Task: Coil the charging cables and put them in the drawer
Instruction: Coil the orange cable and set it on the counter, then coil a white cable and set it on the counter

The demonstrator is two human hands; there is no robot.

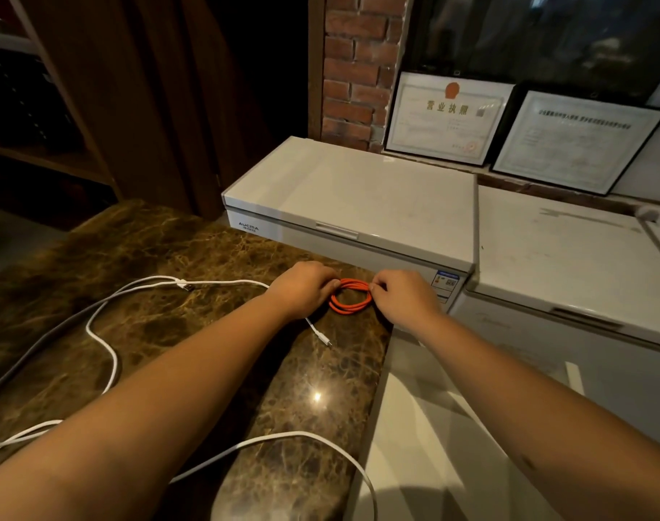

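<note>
My left hand (302,289) and right hand (403,295) pinch opposite sides of the orange cable (350,295), coiled on the marble counter (170,332). It looks light and springy, so I'd grip across all loops.

Two bare forearms enter from the lower edge of the picture, one on each side. No sleeve covers either of them; both arms are uncovered from the frame edge to the wrist. The left hand (304,289) has no ring, no watch and no band at its wrist. The right hand (403,295) is also bare, with nothing worn on the fingers or around the wrist. Well behind the right hand, far down the forearm towards the elbow, a small dark mark shows on the arm. No gloves are worn.
</note>
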